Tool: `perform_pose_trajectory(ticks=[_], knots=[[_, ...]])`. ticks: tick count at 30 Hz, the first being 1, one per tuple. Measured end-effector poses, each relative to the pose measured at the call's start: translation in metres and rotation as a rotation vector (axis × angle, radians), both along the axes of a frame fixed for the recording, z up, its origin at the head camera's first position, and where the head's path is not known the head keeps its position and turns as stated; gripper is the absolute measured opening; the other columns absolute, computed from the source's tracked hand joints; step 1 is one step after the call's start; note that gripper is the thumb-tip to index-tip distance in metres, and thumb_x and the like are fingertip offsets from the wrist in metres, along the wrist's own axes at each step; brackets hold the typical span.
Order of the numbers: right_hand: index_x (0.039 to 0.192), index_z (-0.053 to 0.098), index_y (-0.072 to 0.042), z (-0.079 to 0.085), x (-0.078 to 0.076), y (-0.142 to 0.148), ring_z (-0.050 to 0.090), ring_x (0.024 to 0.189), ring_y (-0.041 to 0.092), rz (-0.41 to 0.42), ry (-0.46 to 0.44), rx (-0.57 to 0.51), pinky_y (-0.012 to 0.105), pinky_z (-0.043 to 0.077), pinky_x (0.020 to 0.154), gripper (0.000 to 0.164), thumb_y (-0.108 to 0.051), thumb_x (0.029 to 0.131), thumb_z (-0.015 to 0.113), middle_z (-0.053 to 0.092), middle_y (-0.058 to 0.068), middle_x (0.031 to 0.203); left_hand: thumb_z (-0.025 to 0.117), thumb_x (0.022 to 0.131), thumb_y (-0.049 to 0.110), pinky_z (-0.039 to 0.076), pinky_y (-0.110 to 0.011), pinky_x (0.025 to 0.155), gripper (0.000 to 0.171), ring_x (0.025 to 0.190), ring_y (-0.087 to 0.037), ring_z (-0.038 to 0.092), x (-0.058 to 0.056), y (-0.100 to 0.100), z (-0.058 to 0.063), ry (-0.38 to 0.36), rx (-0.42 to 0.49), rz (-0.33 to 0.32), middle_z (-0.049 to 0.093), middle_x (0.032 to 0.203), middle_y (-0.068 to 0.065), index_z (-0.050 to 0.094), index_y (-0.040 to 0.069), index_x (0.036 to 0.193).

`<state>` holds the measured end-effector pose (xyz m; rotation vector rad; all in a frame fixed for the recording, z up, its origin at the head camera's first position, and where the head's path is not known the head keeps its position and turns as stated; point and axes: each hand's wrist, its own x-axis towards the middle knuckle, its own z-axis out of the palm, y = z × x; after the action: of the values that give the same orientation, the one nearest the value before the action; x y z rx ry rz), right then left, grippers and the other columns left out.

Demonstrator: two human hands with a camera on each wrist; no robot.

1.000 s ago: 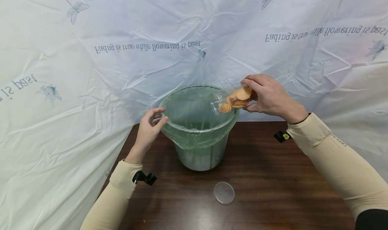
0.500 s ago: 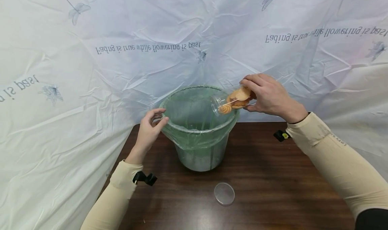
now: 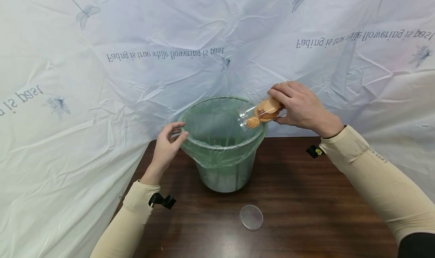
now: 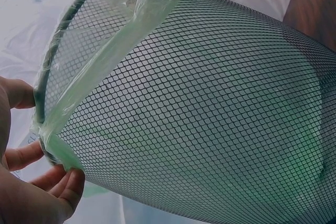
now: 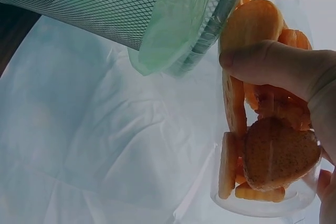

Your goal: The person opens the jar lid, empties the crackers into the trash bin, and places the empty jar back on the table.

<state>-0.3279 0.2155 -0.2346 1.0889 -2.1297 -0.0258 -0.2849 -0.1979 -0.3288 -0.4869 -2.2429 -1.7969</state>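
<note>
The right hand (image 3: 302,107) grips a clear jar (image 3: 242,119), tipped with its mouth over the right side of a mesh bin (image 3: 224,180); cookies (image 3: 266,110) sit inside the jar. Opposite, the left hand (image 3: 165,146) holds the bin's rim, fingers curled around it and the green bag (image 3: 221,159). On the brown surface (image 3: 299,197), 1 round clear lid (image 3: 251,217) lies in front of the bin.

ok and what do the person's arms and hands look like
Long cream fabric sleeves cover both arms; left hand and right hand are bare. Small dark lettering marks the right sleeve, with black material farther up. Each wrist carries a small black fitting, the right with a yellow-green spot.
</note>
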Motion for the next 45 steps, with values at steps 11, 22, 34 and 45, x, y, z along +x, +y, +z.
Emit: perform_pose_trajectory(ticks=[11, 22, 34, 45], knots=[[0.125, 0.059, 0.0, 0.003, -0.001, -0.003, 0.052, 0.111, 0.038, 0.017, 0.032, 0.013, 0.05, 0.041, 0.101, 0.091, -0.029, 0.047, 0.096, 0.059, 0.018, 0.12, 0.063, 0.095, 0.019, 0.038, -0.047, 0.104, 0.047, 0.121, -0.027, 0.046, 0.001, 0.001, 0.002, 0.003, 0.001, 0.001, 0.046, 0.137, -0.014, 0.05, -0.003, 0.135], [0.122, 0.059, 0.0, 0.003, -0.001, -0.006, 0.053, 0.111, 0.036, 0.038, 0.086, 0.032, 0.047, 0.039, 0.105, 0.088, -0.026, 0.046, 0.096, 0.061, 0.016, 0.118, 0.064, 0.095, 0.02, 0.038, -0.048, 0.104, 0.047, 0.12, -0.027, 0.046, 0.001, 0.001, 0.001, -0.005, 0.007, 0.001, 0.044, 0.136, -0.014, 0.051, -0.003, 0.134], [0.124, 0.059, 0.0, 0.005, 0.0, -0.007, 0.054, 0.113, 0.036, 0.038, 0.133, 0.063, 0.049, 0.038, 0.108, 0.087, -0.019, 0.048, 0.096, 0.061, 0.017, 0.12, 0.064, 0.095, 0.018, 0.036, -0.051, 0.105, 0.046, 0.12, -0.026, 0.046, 0.001, 0.001, 0.0, -0.002, 0.014, 0.002, 0.046, 0.136, -0.014, 0.051, -0.003, 0.134], [0.13, 0.058, -0.001, 0.007, 0.003, -0.01, 0.052, 0.119, 0.034, 0.025, 0.197, 0.132, 0.048, 0.032, 0.113, 0.089, -0.016, 0.05, 0.095, 0.059, 0.016, 0.127, 0.064, 0.095, 0.02, 0.036, -0.052, 0.105, 0.047, 0.119, -0.026, 0.047, -0.001, 0.0, 0.0, -0.004, 0.011, 0.003, 0.046, 0.136, -0.014, 0.051, -0.003, 0.134]])
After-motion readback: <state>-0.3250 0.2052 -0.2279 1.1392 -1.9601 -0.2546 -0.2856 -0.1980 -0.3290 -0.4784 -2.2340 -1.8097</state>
